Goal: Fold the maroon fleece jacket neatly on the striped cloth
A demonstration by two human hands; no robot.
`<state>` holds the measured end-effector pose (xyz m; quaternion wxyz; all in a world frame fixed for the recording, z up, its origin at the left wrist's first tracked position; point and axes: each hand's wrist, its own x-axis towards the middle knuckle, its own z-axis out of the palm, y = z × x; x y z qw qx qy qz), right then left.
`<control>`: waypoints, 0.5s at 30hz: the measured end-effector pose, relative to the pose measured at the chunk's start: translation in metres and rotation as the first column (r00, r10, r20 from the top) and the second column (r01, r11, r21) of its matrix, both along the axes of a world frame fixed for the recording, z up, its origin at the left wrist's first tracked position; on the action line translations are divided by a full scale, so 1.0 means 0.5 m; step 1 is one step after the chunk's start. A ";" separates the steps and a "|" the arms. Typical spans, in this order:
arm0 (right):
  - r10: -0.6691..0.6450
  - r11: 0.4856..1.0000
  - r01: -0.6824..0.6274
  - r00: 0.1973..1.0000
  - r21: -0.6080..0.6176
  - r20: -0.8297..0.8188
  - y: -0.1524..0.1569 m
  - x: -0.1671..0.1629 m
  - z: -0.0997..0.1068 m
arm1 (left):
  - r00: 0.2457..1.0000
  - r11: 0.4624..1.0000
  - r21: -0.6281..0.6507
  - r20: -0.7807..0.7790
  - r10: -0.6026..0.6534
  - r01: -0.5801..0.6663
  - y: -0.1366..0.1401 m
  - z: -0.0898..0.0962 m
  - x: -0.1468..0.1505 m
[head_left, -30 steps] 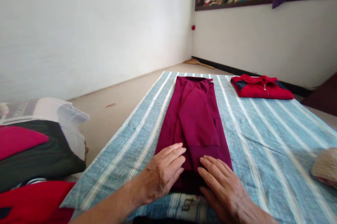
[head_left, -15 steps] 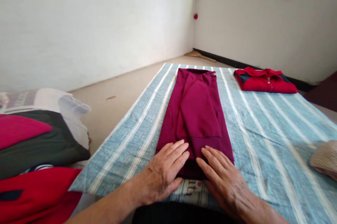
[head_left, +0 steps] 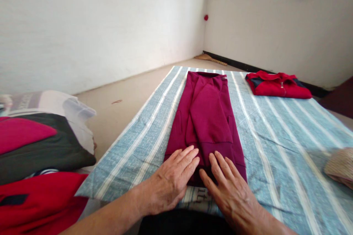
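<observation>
A magenta jacket lies folded lengthwise in a long narrow shape, its sleeve laid down the middle with the cuff toward me. My left hand rests on the near left part of it, fingers stretched out flat. On the near right part, by the hem, my right hand lies with its fingers spread. Neither hand grips the cloth visibly; both thumbs are partly hidden. Under the jacket is a blue sheet with white stripes.
A folded red jacket with dark shoulders sits at the far right of the sheet. Beige knitted cloth lies at the right edge. To the left are a dark green garment, a red garment and a whitish plastic bag.
My right hand has shifted slightly left at the near hem, its fingers more spread. The left hand stays nearly in place. The jacket keeps its folded shape.
</observation>
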<state>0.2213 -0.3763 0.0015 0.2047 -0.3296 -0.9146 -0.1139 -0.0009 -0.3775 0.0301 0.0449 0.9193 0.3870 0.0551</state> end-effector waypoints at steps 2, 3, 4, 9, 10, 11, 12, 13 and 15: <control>-0.003 1.000 0.003 1.000 0.020 -0.002 -0.002 -0.003 -0.004 | 1.000 1.000 0.012 -0.012 -0.006 0.006 -0.001 -0.001 0.001; -0.003 1.000 0.003 1.000 0.030 -0.003 -0.002 -0.002 -0.006 | 1.000 1.000 0.017 -0.018 -0.007 0.007 -0.002 -0.001 0.001; -0.001 0.999 0.001 1.000 0.036 -0.005 -0.002 -0.002 -0.007 | 1.000 1.000 0.022 -0.025 -0.007 0.008 -0.002 -0.002 0.002; 0.011 0.999 -0.010 1.000 0.052 -0.018 0.001 0.008 -0.004 | 0.998 0.998 0.042 -0.054 -0.033 0.036 -0.006 -0.006 0.002; 0.018 0.998 -0.017 1.000 0.059 -0.007 0.002 0.010 -0.004 | 0.997 0.998 0.042 -0.061 -0.044 0.047 -0.007 -0.006 0.002; 0.026 0.997 -0.026 1.000 0.069 0.008 0.003 0.013 -0.003 | 0.996 0.998 0.040 -0.069 -0.054 0.057 -0.008 -0.007 0.002; 0.034 0.996 -0.036 0.999 0.081 0.022 0.004 0.015 -0.002 | 0.995 0.997 0.039 -0.076 -0.061 0.064 -0.009 -0.007 0.003; 0.041 0.995 -0.043 0.999 0.091 0.032 0.005 0.017 -0.002 | 0.995 0.997 0.044 -0.082 -0.062 0.066 -0.010 -0.007 0.004; 0.048 0.993 -0.051 0.998 0.105 0.031 0.005 0.019 -0.003 | 0.996 0.995 0.079 -0.082 -0.048 0.054 -0.011 -0.009 0.007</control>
